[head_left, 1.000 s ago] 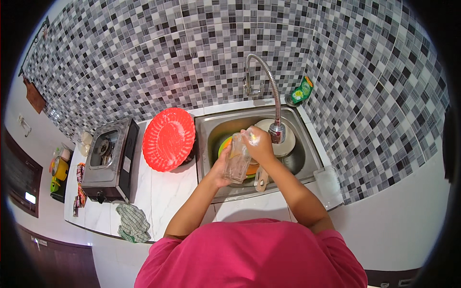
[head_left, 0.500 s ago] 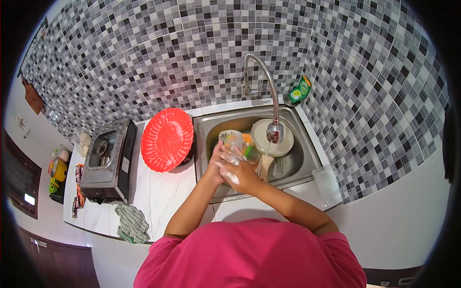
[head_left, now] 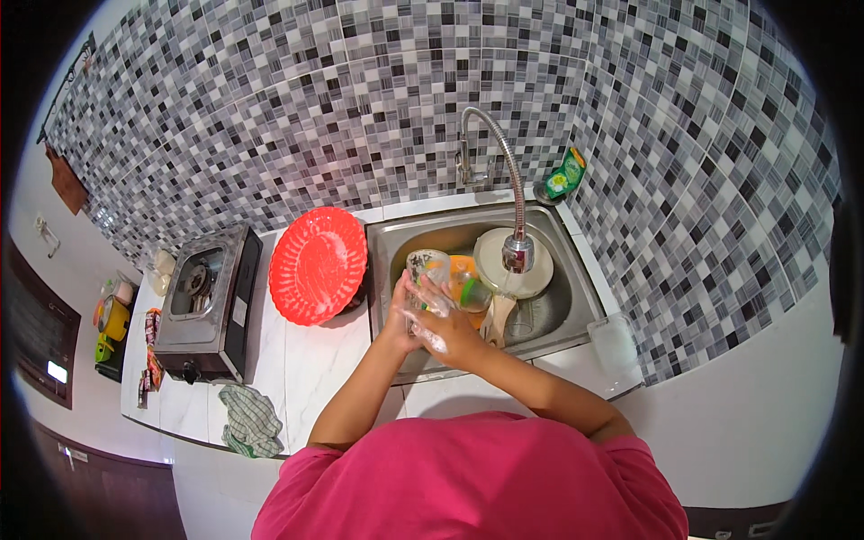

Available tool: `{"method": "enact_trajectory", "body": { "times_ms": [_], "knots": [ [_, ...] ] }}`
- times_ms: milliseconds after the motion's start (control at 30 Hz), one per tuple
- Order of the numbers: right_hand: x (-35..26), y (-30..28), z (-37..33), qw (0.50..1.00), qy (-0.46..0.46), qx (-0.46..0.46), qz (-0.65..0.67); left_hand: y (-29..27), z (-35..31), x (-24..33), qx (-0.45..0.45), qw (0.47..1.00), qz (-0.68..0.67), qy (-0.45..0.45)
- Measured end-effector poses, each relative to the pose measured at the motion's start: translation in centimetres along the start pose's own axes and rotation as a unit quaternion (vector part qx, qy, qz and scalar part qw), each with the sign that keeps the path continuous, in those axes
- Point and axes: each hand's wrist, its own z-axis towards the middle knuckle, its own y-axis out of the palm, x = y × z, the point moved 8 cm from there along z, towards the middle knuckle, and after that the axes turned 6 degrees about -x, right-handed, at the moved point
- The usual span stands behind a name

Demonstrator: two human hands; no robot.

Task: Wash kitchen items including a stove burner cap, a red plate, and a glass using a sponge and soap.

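Observation:
Over the left part of the steel sink [head_left: 576, 335], a clear cup [head_left: 430, 261] with suds on it is held between both hands. My left hand [head_left: 399, 315] is wrapped around its left side. My right hand [head_left: 447, 331], with white foam on its back and fingers, closes on the cup from the right and covers its lower part. Beside the cup lie an orange item [head_left: 463, 265] and a clear item with a green part [head_left: 469, 290], both partly hidden. A wooden utensil [head_left: 498, 319] leans near my right wrist, by a pale round lid or pan [head_left: 504, 279].
A flexible metal faucet [head_left: 518, 253] hangs over the sink. A red scalloped tray [head_left: 319, 266] stands left of it, beside a gas stove [head_left: 205, 306] and a checked cloth [head_left: 250, 421]. On the right are a green pouch [head_left: 565, 175] and a translucent container [head_left: 615, 342].
The cup has tilted slightly and shifted a little to the left in my hands. My right fingers have moved along it. The whole view has shifted slightly.

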Motion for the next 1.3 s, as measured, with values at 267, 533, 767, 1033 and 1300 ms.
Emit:
{"method": "enact_trajectory", "body": {
  "times_ms": [267,533,767,1033,1300],
  "knots": [
    [5.4,-6.1,1.7,0.978,0.13,0.152,0.051,0.0,0.1,-2.8,-0.126,0.984,0.003,-0.127],
    [8.0,-5.8,2.4,0.969,0.21,0.125,-0.024,0.2,0.8,-2.0,0.026,0.937,0.342,-0.066],
    [5.2,-3.5,0.5,0.969,0.129,0.212,0.017,-0.6,1.1,-1.5,0.026,0.986,0.165,-0.007],
    [2.5,-2.8,0.1,0.991,0.064,0.118,0.003,-2.3,0.7,-1.5,0.033,0.99,0.132,-0.043],
    [4.2,-3.9,0.4,0.987,0.099,0.126,0.028,0.5,-0.2,-3.5,-0.09,0.991,0.011,-0.093]
  ]
}}
